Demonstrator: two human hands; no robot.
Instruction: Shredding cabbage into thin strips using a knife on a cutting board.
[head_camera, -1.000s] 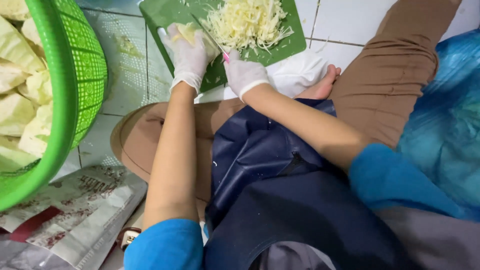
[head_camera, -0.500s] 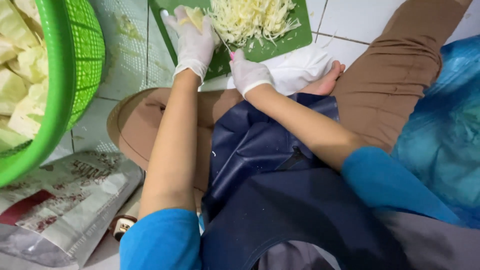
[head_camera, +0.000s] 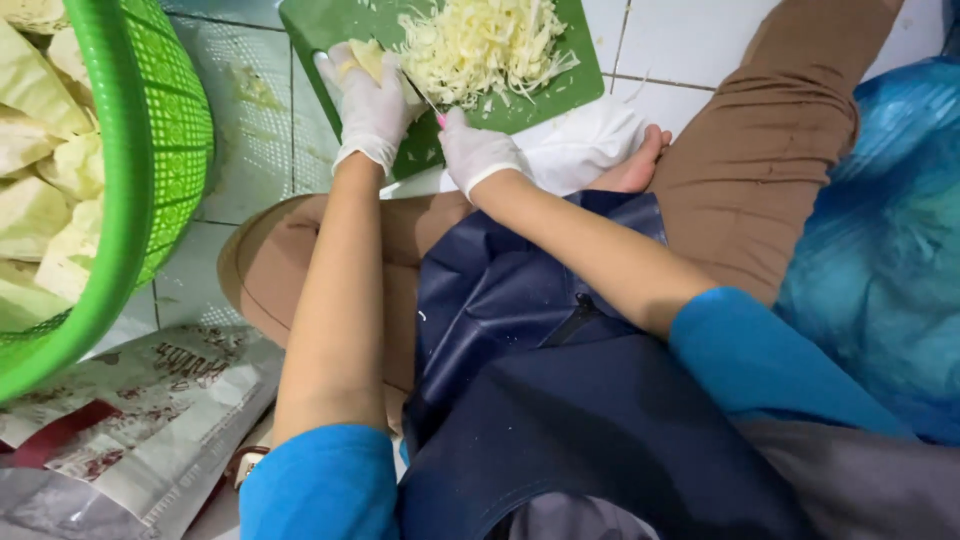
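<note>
Cloth comes first, nearest the camera: a dark blue apron (head_camera: 560, 420) across the lap, blue sleeves (head_camera: 320, 480) at both arms, and brown trousers (head_camera: 770, 130) on crossed legs, a bare foot (head_camera: 640, 160) showing by the white cloth (head_camera: 580, 145). At the near left corner of the tiled floor (head_camera: 250, 150) lies a crumpled printed bag (head_camera: 130, 420); along the floor's right edge sits a blue plastic bag (head_camera: 880, 250). Beyond the knees both arms reach to a green cutting board (head_camera: 560, 85) at the far edge of the floor. The left hand (head_camera: 368, 105), in a white glove, is curled and pressing down on a pale cabbage chunk (head_camera: 365, 58) at the board's left side, fingers bent over its top. The right hand (head_camera: 478, 152), also gloved, is closed around a pink knife handle (head_camera: 440, 120), the thin blade (head_camera: 420, 95) running toward the chunk. Just right of the blade a heap of shredded cabbage (head_camera: 485, 40) covers the board's middle. The chunk looks light, crisp and layered, likely to slide or shed leaves when wet, so a firm hold over its back, fingertips tucked away from the blade, seems safest. At the far left a green plastic basket (head_camera: 150, 150) holds more pale cabbage pieces (head_camera: 40, 200), well apart from the board.
</note>
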